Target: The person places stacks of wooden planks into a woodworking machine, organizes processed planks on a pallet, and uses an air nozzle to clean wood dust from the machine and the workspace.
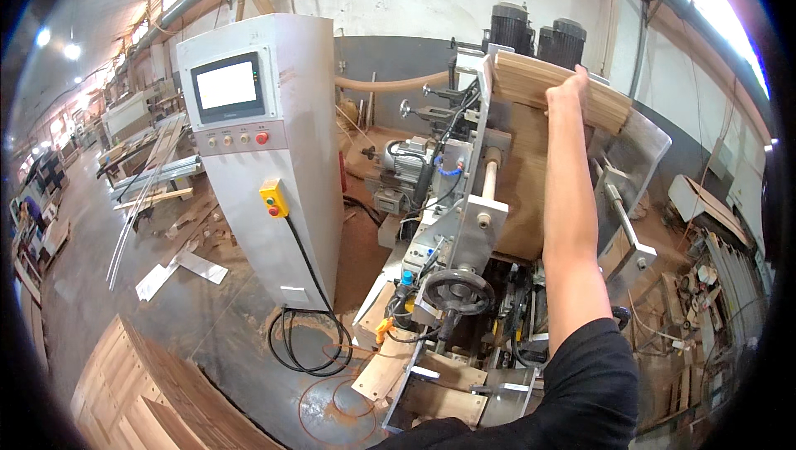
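Observation:
My right hand (569, 85) reaches far out and rests on a stack of thin light wooden boards (557, 89) lying in the top feeder of a grey woodworking machine (464, 226). The fingers lie over the top edge of the stack, and the grip itself is hidden behind the hand. My right forearm in a black sleeve runs up from the lower edge. My left hand is out of sight. Below the stack a round wooden dowel (489, 180) stands upright in the machine, above a black handwheel (458, 291).
A grey control cabinet (265, 143) with a lit screen, a red button and a yellow switch box stands to the left, black cables coiled at its foot. Two black motors (537, 31) top the machine. Wooden panels (141, 400) lie lower left, with offcuts and metal strips on the floor.

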Demonstrator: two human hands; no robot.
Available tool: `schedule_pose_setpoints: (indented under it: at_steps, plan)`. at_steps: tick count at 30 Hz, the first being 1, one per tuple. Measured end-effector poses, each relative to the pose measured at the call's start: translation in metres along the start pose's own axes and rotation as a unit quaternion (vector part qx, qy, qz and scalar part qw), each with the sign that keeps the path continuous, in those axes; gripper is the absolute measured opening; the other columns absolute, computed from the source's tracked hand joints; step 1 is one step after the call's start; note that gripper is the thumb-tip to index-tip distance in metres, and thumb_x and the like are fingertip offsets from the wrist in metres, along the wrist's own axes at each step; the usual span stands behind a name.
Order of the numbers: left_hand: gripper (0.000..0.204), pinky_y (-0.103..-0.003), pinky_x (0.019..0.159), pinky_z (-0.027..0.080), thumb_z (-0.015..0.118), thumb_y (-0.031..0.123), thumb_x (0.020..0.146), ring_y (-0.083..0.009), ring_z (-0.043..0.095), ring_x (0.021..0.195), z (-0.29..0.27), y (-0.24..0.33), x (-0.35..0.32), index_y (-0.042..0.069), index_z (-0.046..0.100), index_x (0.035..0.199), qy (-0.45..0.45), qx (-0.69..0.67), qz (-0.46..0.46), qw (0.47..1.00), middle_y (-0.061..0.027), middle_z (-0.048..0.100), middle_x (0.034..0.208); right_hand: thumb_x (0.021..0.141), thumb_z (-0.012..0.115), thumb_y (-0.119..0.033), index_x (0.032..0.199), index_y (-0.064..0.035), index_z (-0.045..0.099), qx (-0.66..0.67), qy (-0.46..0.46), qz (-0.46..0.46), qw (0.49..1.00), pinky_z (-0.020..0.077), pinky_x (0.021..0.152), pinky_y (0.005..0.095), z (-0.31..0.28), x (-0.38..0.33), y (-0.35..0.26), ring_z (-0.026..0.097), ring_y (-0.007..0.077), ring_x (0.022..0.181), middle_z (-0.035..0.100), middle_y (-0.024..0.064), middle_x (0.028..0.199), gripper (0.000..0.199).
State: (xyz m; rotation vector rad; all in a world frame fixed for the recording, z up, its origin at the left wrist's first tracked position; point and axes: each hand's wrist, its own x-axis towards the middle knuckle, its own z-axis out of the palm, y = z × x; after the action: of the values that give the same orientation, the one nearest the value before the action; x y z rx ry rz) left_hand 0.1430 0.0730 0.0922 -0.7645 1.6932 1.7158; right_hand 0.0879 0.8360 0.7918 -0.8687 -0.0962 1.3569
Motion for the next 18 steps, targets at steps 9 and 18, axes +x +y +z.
schedule_pose_setpoints:
  at_steps: [9, 18]
  plan:
    - [0.038, -0.025, 0.062, 0.045, 0.056, 0.04, 0.091, -0.0115, 0.053, 0.071, -0.006, -0.026, 0.009, 0.009, 0.057, 0.113, 0.024, -0.081, -0.002, 0.996, 0.0001, 0.058, 0.086, 0.071, 0.072, -0.047, 0.131, 0.0023, 0.042, 0.023, -0.343, -0.139, 0.929, 0.0322, 0.104, 0.0431, -0.043, 0.007, 0.01, 0.043, 0.0256, 0.12, 0.043, 0.0151, 0.136, 0.083]
    - [0.035, -0.027, 0.058, 0.045, 0.055, 0.041, 0.091, -0.0122, 0.052, 0.066, 0.023, 0.001, -0.012, 0.008, 0.058, 0.101, -0.01, 0.02, -0.028, 0.999, -0.0011, 0.055, 0.078, 0.082, 0.044, -0.065, 0.137, -0.0166, 0.041, -0.349, 0.061, -0.785, 0.508, 0.0067, 0.102, 0.0706, -0.019, 0.055, 0.034, 0.015, 0.0392, 0.138, 0.029, 0.0264, 0.141, 0.073]
